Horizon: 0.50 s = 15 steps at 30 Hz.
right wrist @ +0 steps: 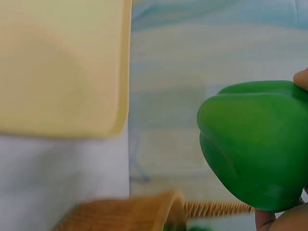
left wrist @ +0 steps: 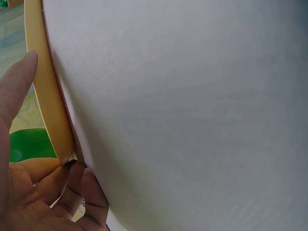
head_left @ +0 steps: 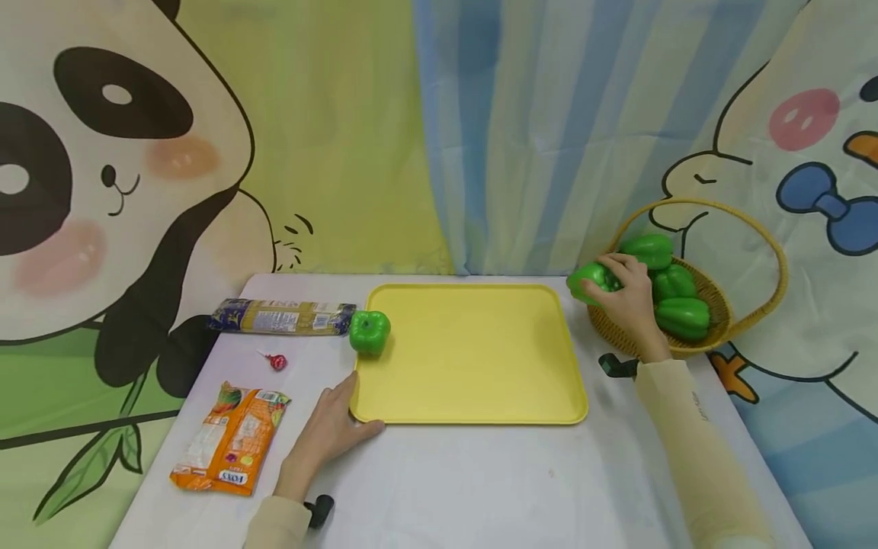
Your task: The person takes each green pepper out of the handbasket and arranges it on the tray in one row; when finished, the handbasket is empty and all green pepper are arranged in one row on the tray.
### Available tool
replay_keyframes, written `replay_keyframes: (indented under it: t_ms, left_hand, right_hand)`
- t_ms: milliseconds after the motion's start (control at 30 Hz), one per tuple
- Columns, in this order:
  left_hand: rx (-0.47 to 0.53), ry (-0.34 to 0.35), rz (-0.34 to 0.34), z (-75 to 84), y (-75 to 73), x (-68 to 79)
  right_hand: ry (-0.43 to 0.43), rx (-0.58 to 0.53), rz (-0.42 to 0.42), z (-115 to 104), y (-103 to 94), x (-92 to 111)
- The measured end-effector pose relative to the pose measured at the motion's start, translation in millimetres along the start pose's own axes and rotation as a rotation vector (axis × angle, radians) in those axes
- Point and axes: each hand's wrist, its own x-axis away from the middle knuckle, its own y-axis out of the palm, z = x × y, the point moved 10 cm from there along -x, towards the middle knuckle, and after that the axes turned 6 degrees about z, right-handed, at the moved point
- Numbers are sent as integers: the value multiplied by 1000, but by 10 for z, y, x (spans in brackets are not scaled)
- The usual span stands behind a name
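Note:
My right hand (head_left: 629,296) holds a green bell pepper (head_left: 591,284) above the left rim of a wicker basket (head_left: 607,326). The right wrist view shows this pepper (right wrist: 255,139) large, with fingertips at its edges. Several more green peppers (head_left: 682,318) lie in the basket. My left hand (head_left: 334,423) grips the near left corner of a yellow tray (head_left: 473,354), thumb along its front edge and fingers by its left side. In the left wrist view, fingers touch the tray's rim (left wrist: 45,86). Another green pepper (head_left: 370,332) sits on the tray's left edge.
Left of the tray lie a long pasta packet (head_left: 281,316), a red lollipop (head_left: 277,362) and an orange snack bag (head_left: 233,441). A tall handle (head_left: 771,244) arches over the basket. Behind the white table (head_left: 466,488) hangs a printed curtain (head_left: 329,137).

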Motion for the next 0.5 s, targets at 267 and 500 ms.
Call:
replay_keyframes:
  t_ms: [267, 500]
  left_hand:
    - [3, 3, -8, 2, 15, -70]
    - [-4, -5, -17, -26, 18, -46]
  right_hand:
    - [-25, -15, -178, -275, 469, 56]
    - [-46, -18, -313, -384, 879, 196]
